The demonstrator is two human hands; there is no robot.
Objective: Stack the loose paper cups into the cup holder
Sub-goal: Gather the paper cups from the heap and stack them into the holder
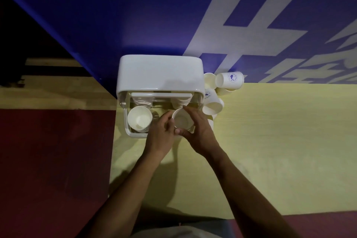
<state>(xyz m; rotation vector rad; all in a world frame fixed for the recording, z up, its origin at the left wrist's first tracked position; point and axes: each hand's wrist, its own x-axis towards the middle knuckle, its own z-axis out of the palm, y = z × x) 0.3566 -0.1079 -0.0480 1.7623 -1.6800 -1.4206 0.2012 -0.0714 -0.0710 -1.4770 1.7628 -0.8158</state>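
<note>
Paper cup (pixel 181 120) — left hand (pixel 161 133), right hand (pixel 201 133) gripping

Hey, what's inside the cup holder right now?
Left: a cup stack. Right: one cup gripped by the left hand and right hand. The white lid hides the back.

I have only the one head-worn wide-angle camera, looking forward and steeply down from close above the yellow table (pixel 270 141), the cup holder (pixel 160 71) near centre and the blue panel (pixel 135 15) filling the top.
</note>
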